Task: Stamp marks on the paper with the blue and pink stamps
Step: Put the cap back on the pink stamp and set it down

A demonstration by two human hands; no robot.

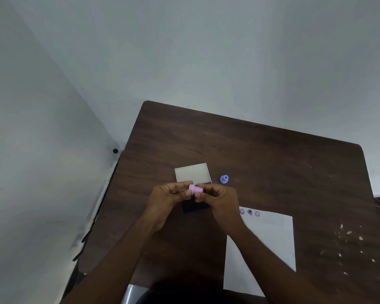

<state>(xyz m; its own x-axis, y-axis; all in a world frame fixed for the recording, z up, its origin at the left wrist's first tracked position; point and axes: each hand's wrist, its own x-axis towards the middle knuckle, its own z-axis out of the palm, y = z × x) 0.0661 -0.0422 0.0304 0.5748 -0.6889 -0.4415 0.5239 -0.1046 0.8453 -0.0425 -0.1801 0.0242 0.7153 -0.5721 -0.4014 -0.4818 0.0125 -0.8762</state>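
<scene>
Hands' grip around pink stamp

No legible text, labels or numbers anywhere.

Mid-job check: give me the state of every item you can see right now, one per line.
Pink stamp: held off the table, pinched by both hands.
Left hand: grips the stamp.
Right hand: grips the stamp.
Blue stamp: upright on table, untouched.
Paper: flat, three marks at its far edge.
Ink pad box: open.
</scene>
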